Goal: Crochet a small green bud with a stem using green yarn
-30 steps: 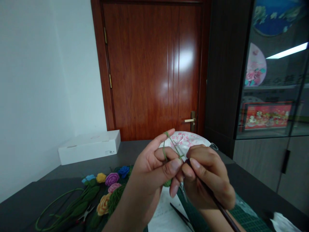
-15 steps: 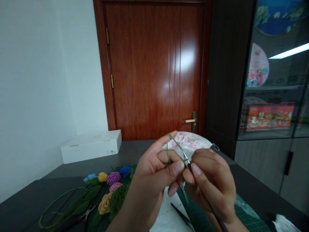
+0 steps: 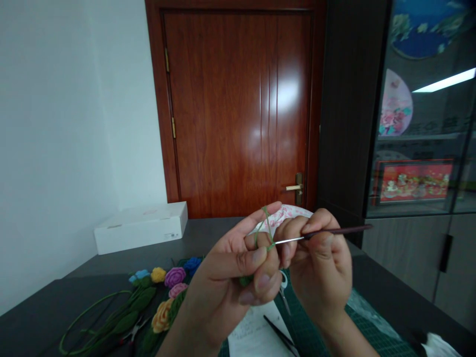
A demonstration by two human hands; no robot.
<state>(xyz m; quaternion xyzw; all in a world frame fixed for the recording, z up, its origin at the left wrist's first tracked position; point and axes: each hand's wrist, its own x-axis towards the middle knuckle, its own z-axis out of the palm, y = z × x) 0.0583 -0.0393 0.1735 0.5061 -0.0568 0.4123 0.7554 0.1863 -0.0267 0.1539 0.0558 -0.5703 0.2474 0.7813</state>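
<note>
Pinching green yarn (image 3: pixel 268 224) between thumb and fingers, the left hand (image 3: pixel 238 258) holds it at the hook's metal tip; the right hand (image 3: pixel 316 253) pinches the hook (image 3: pixel 327 232). Left of the yarn lie crocheted flowers (image 3: pixel 174 276); below it, paper (image 3: pixel 256 331) bears illegible handwriting.

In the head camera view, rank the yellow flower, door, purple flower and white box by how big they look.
Door
White box
Purple flower
Yellow flower, somewhat smaller than the purple one
</note>
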